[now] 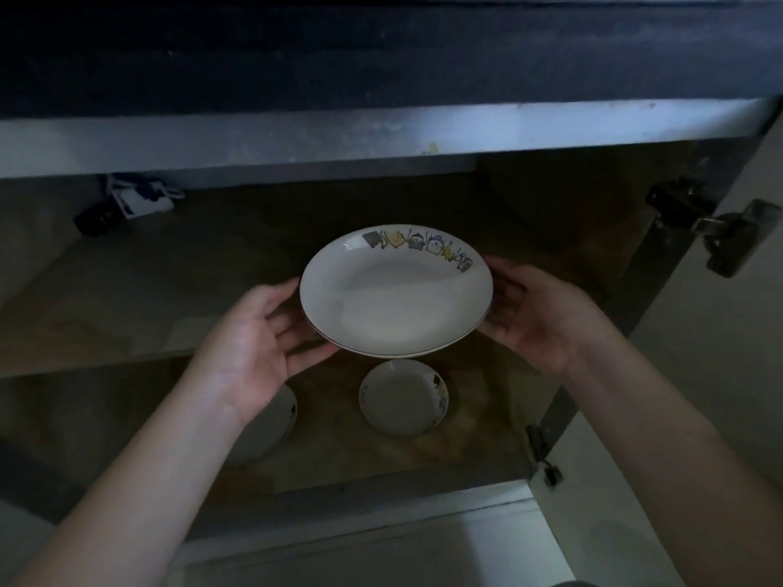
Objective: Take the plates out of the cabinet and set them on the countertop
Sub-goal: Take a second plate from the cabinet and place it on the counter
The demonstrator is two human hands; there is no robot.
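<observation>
White plate (396,292) w/ both hands, in cabinet (127,290).

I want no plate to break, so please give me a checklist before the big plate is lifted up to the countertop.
1. Left hand holds the plate at its left rim: ok.
2. Right hand holds the right rim: ok.
3. Plate level, not tipping: ok, it tilts only slightly.
4. Plate clear of the small dish below it: ok, it hangs above the dish.
5. Way up past the countertop edge: cannot tell; the edge overhangs, so pull out first.
6. Free spot on the countertop: cannot tell, its top is too dark.
</observation>
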